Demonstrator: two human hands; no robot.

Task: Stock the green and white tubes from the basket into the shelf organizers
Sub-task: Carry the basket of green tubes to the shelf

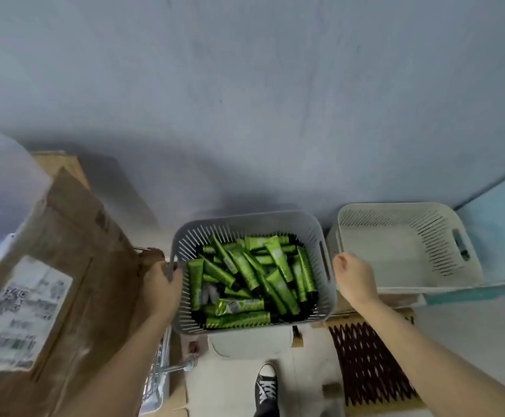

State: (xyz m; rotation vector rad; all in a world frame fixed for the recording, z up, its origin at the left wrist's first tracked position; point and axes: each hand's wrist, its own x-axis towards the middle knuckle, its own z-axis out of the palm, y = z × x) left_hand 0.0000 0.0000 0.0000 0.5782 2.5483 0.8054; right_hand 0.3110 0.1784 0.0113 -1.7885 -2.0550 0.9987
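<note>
A grey slotted basket (320, 233) is held up in front of me, above the floor. Several green tubes (246, 275) with dark caps lie piled loosely inside it. My left hand (162, 285) grips the basket's left rim, fingers hooked over the edge. My right hand (354, 276) grips the right side by its handle slot, fingers curled under and mostly hidden. No shelf organizers are in view.
An empty cream slotted basket (407, 245) sits right of the grey one on a pale blue surface. A large cardboard box (52, 281) with a shipping label stands at the left. Below lie a dark lattice mat (368, 362), my shoe (264, 386) and metal parts (157, 377).
</note>
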